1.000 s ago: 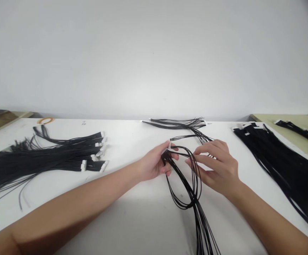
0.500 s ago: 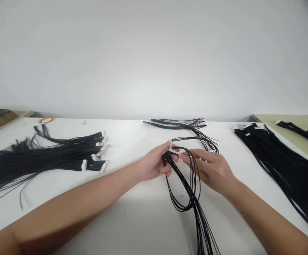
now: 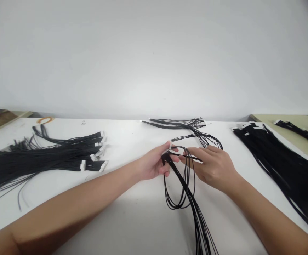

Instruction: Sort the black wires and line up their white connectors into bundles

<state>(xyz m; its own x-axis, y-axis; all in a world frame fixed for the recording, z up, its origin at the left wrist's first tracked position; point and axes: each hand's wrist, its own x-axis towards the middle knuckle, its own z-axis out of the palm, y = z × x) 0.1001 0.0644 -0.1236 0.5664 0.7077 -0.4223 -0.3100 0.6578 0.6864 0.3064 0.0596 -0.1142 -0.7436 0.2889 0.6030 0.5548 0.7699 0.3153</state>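
Near the centre, my left hand point(image 3: 158, 162) grips a white connector point(image 3: 170, 144) between thumb and fingers, along with a bundle of black wires point(image 3: 189, 198) that hangs toward the front edge. Several thin wires loop down below the connector. My right hand point(image 3: 214, 166), to the right, has its fingers closed on black wires that run across from the left hand. Its fingertips are partly hidden by the loops. Behind the hands, more black wires with white connectors point(image 3: 175, 124) lie on the white table point(image 3: 122, 141).
A large pile of black wires point(image 3: 45, 154) with white connectors lies at the left, near an orange ring point(image 3: 45, 120). Another thick pile point(image 3: 278, 166) lies at the right. Beyond it, a greenish surface point(image 3: 271, 118) holds more wires. A pale wall point(image 3: 154, 60) stands behind.
My right hand has moved slightly right, away from my left hand, with a longer stretch of wire between them. The hanging loops have shifted left. My left hand is nearly still.
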